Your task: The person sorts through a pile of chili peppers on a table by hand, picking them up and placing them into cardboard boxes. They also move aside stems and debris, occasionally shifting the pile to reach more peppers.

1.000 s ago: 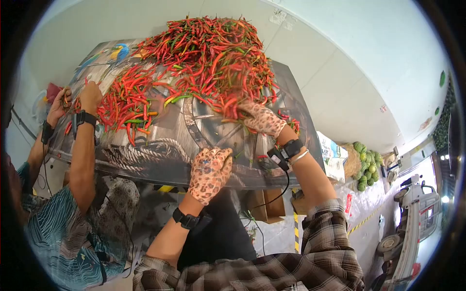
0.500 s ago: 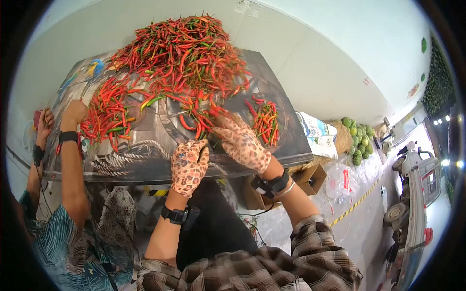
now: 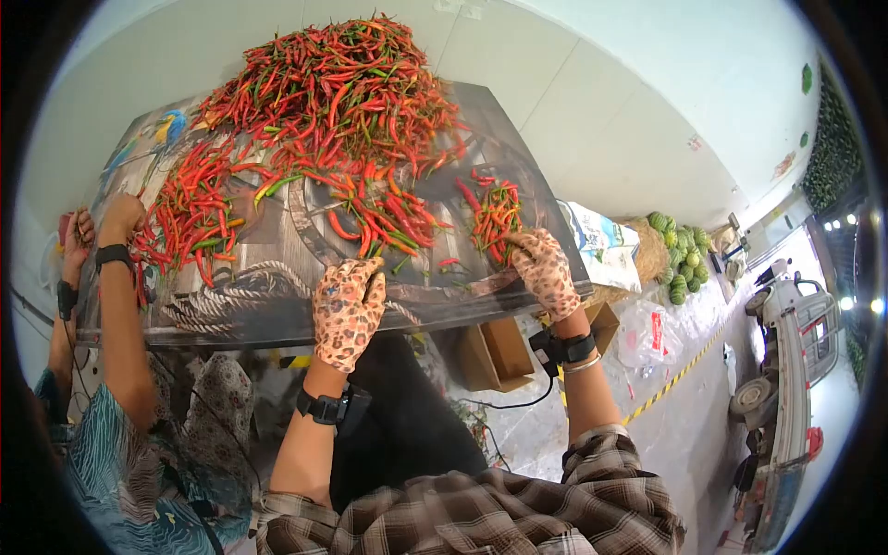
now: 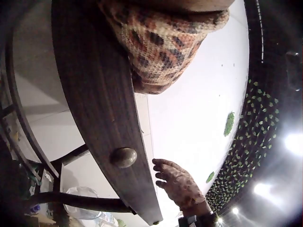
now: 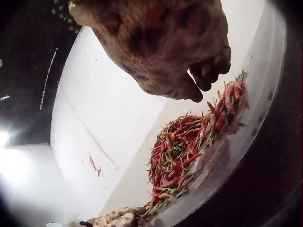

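Both hands wear leopard-spotted gloves. In the head view my left hand [image 3: 349, 313] is at the table's front edge, thumb and forefinger close together; its other fingertips are hidden, and I cannot tell whether it holds anything. Just beyond it lies a loose cluster of red chillies [image 3: 407, 215]. My right hand [image 3: 544, 273] is beside a small pile of chillies [image 3: 497, 220] at the table's right side. Loosely bent fingers show on the right hand [image 5: 165, 47] in the right wrist view, with a gap between fingertips and nothing seen in them.
A large heap of chillies [image 3: 333, 83] fills the back of the printed table [image 3: 277, 310]. Another spread [image 3: 190, 208] lies at left, where a second person's hands [image 3: 120, 217] work. Cardboard boxes [image 3: 499, 356] stand below the front edge; watermelons [image 3: 683, 259] lie on the floor at right.
My right hand has moved from the main heap, back toward my left hand, then right to the small pile. Several chillies now lie beyond my left hand, which stays near the front edge.
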{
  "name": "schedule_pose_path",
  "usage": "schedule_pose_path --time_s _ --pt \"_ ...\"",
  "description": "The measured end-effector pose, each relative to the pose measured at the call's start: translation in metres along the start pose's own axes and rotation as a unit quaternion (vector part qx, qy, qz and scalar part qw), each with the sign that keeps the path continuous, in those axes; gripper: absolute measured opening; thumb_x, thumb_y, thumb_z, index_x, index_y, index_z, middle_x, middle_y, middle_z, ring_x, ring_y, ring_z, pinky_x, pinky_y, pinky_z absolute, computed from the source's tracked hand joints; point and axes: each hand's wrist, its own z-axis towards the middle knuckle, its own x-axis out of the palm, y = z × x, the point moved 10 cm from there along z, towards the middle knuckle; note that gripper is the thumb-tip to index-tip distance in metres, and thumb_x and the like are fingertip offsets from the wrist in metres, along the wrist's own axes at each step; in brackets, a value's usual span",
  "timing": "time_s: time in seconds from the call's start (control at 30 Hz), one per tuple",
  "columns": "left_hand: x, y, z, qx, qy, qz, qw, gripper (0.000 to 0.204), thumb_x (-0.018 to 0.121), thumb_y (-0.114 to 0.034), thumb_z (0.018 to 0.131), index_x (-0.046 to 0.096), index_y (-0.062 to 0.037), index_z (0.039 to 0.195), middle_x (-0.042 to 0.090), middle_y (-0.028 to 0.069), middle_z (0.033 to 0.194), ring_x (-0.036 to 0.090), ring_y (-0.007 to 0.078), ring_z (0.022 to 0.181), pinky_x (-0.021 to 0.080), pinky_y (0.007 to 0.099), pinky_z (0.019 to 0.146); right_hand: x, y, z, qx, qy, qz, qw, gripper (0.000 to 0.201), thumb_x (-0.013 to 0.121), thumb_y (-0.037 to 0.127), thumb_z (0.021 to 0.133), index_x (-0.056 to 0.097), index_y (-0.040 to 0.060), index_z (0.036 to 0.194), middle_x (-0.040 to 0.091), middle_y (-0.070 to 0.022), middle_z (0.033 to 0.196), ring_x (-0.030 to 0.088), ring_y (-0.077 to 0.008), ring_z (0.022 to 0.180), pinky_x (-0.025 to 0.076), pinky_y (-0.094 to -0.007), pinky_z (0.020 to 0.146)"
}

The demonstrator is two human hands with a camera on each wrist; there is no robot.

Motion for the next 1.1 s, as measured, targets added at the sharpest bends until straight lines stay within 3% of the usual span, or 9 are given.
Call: schedule_pose_path --time_s 0.1,0.23,0.37,0.5,0.67,0.77,0.8,0.93,1.1 --pt "0.000 0.000 0.000 0.000 -0.001 -0.007 1.000 0.023 0.057 -0.015 0.087 0.066 -0.0081 0.107 0.064 0.0122 0.099 0.058 0.0315 0.094 0.045 0.0417 0.085 0.010 -0.012 -0.003 0.005 0.007 -0.021 1.000 0.024 0.058 0.009 0.080 0.067 0.0075 0.103 0.062 -0.0154 0.100 0.058 -0.0328 0.095 0.047 -0.0393 0.085" --pt "0.000 -0.001 0.000 0.001 0.006 0.007 1.000 0.023 0.057 -0.015 0.087 0.066 -0.0082 0.106 0.064 0.0121 0.099 0.058 0.0311 0.094 0.045 0.0418 0.085 0.004 -0.036 -0.010 0.091 0.006 -0.032 0.995 0.024 0.056 0.012 0.082 0.068 0.0083 0.103 0.062 -0.0153 0.100 0.058 -0.0324 0.095 0.047 -0.0395 0.084" --pt "0.002 -0.002 -0.001 0.016 -0.003 0.014 1.000 0.023 0.056 -0.015 0.088 0.066 -0.0071 0.107 0.064 0.0124 0.100 0.058 0.0311 0.094 0.045 0.0424 0.085 -0.005 -0.045 -0.017 0.100 -0.015 -0.014 0.995 0.023 0.054 0.012 0.085 0.068 0.0089 0.103 0.062 -0.0158 0.097 0.058 -0.0317 0.094 0.047 -0.0384 0.084" --pt "0.002 0.000 -0.001 0.001 0.005 0.013 1.000 0.024 0.056 -0.016 0.088 0.066 -0.0061 0.107 0.065 0.0129 0.100 0.058 0.0314 0.095 0.044 0.0425 0.086 -0.011 -0.027 -0.011 0.094 -0.015 0.007 0.995 0.024 0.054 0.011 0.086 0.067 0.0093 0.106 0.062 -0.0163 0.094 0.058 -0.0322 0.092 0.047 -0.0383 0.082" --pt "0.001 -0.003 -0.001 0.014 -0.005 0.018 1.000 0.024 0.056 -0.017 0.088 0.066 -0.0059 0.106 0.065 0.0135 0.100 0.058 0.0318 0.096 0.044 0.0421 0.087 0.017 -0.002 -0.005 0.005 -0.004 -0.096 0.995 0.031 0.056 0.010 0.084 0.063 0.0136 0.114 0.060 -0.0150 0.095 0.057 -0.0335 0.091 0.048 -0.0407 0.082" --pt "-0.001 -0.003 0.000 0.004 -0.001 0.013 1.000 0.023 0.056 -0.017 0.088 0.066 -0.0056 0.106 0.065 0.0138 0.100 0.058 0.0325 0.096 0.044 0.0422 0.087 0.033 0.004 0.004 0.038 0.039 -0.141 0.988 0.033 0.055 0.009 0.083 0.063 0.0133 0.115 0.059 -0.0158 0.095 0.057 -0.0338 0.091 0.048 -0.0411 0.082" --pt "0.000 -0.002 0.000 -0.001 0.004 0.009 1.000 0.023 0.056 -0.017 0.088 0.066 -0.0057 0.106 0.065 0.0138 0.101 0.057 0.0328 0.096 0.044 0.0424 0.087 0.031 0.021 0.006 -0.013 -0.004 -0.140 0.990 0.034 0.053 0.008 0.083 0.063 0.0124 0.116 0.059 -0.0157 0.093 0.057 -0.0338 0.089 0.048 -0.0421 0.080" --pt "0.005 0.004 -0.001 -0.012 0.011 0.004 1.000 0.024 0.056 -0.018 0.089 0.066 -0.0062 0.106 0.064 0.0139 0.102 0.057 0.0334 0.097 0.043 0.0430 0.088 0.045 0.030 0.008 -0.009 0.064 -0.108 0.992 0.041 0.053 0.008 0.079 0.062 0.0163 0.118 0.061 -0.0173 0.100 0.059 -0.0327 0.095 0.049 -0.0408 0.080" --pt "0.003 0.002 0.000 -0.011 0.013 0.005 1.000 0.024 0.056 -0.018 0.089 0.066 -0.0065 0.107 0.065 0.0134 0.101 0.058 0.0324 0.097 0.044 0.0428 0.088 0.022 0.009 0.002 0.018 0.007 -0.043 0.999 0.027 0.052 0.007 0.085 0.067 0.0112 0.107 0.060 -0.0143 0.089 0.059 -0.0318 0.084 0.048 -0.0399 0.075"
